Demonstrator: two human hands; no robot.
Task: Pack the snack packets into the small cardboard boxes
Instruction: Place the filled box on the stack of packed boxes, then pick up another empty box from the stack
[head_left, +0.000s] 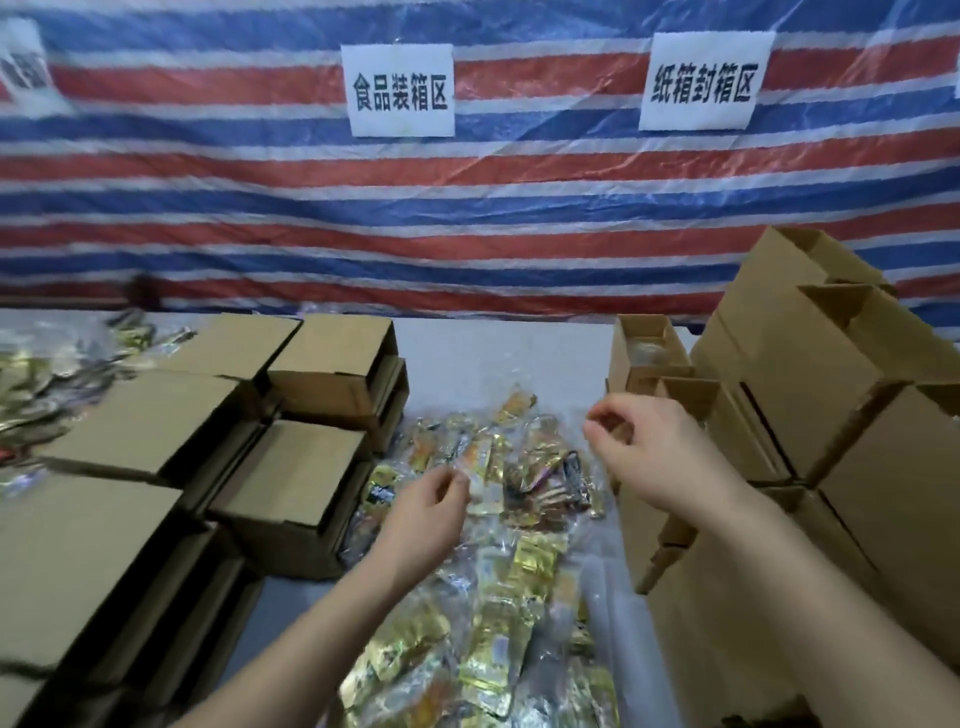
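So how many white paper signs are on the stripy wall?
3. One sign in the middle, one sign to its right, one blurry sign cut off at the left edge. More may hang outside the view.

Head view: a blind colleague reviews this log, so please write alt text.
Two bare hands, left hand and right hand, hover with loosely curled fingers over a pile of snack packets on a table. Cardboard boxes flank it before a striped tarp.

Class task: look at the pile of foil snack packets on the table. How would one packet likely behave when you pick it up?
A snack packet is probably light and floppy: it looks thin and crinkled. Its shiny film likely makes it slippery, so it may slide off the loose pile.
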